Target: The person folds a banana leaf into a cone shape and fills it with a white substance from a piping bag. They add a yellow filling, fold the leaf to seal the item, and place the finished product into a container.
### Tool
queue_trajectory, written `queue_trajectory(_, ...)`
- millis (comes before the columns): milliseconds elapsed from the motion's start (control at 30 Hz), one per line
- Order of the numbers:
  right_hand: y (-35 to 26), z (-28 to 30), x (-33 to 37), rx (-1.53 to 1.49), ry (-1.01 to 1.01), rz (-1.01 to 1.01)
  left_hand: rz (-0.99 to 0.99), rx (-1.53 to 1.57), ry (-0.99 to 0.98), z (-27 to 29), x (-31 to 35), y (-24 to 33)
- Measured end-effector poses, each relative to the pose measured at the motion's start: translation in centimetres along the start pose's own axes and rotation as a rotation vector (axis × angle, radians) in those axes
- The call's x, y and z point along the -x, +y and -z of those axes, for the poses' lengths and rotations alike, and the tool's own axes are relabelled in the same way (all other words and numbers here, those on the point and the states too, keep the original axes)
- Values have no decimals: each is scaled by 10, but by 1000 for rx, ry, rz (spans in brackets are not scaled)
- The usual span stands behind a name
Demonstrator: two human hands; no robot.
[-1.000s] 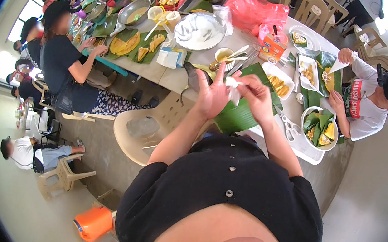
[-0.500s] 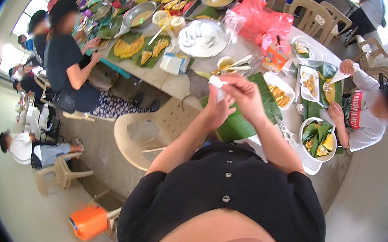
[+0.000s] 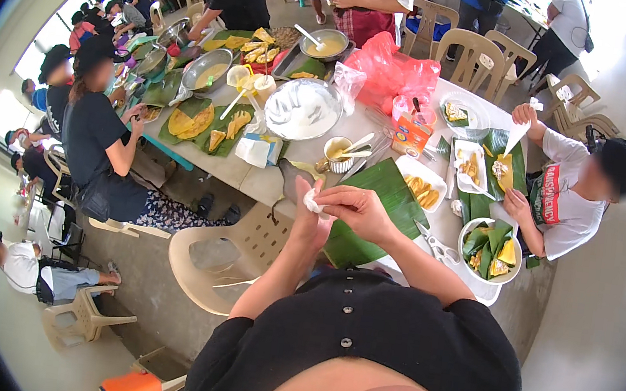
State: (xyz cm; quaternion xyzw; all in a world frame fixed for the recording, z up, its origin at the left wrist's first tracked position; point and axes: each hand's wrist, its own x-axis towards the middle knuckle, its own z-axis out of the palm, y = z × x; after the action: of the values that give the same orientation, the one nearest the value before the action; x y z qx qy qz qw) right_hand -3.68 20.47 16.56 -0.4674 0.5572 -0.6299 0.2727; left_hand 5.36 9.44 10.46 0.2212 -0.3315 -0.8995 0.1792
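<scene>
My right hand [image 3: 361, 210] pinches a small crumpled white tissue [image 3: 314, 201] and presses it against the palm side of my left hand [image 3: 305, 224]. The left hand is held up with its fingers stretched out, holding nothing. Both hands are over the table's near edge, beside a large green banana leaf [image 3: 385, 204]. Just beyond them stands a white ribbed cup [image 3: 338, 164] with spoons in it. To the right of the leaf lies a white tray [image 3: 418, 184] of yellow fried slices.
Scissors [image 3: 438, 247] and a white bowl [image 3: 468, 240] of leaf-wrapped food are at the right, near a person squeezing a white piping bag [image 3: 515, 137]. A steel tray [image 3: 303, 109] of white cream sits farther back. A beige chair [image 3: 229, 252] stands at the left.
My left hand has straightened its fingers upward, and my right hand has brought the tissue down onto its palm. The view has shifted, showing more of the room's far side.
</scene>
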Motion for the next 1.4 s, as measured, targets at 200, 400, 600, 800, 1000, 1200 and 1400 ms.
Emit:
queue_trajectory(200, 33, 37, 11, -3, 159, -47, -25, 84, 209, 32, -14, 25)
queue_trajectory(400, 110, 95, 33, 338, 395, -234, 3, -365, 474, 148, -35, 0)
queue_trajectory(600, 155, 70, 37, 593, 418, -314, 231, -828, 429, 170, -32, -37)
queue_trajectory(800, 198, 47, 27, 631, 538, -275, 248, -894, 356, 159, -38, -47)
queue_trajectory(1000, 231, 36, 20, 744, 559, -220, 162, -830, 367, 165, -37, -53)
queue_trajectory(1200, 242, 18, 23, 789, 487, -318, 169, -730, 349, 173, -41, -57)
queue_trajectory(1400, 230, 13, 38, 814, 376, -274, 203, -598, 347, 167, -37, -53)
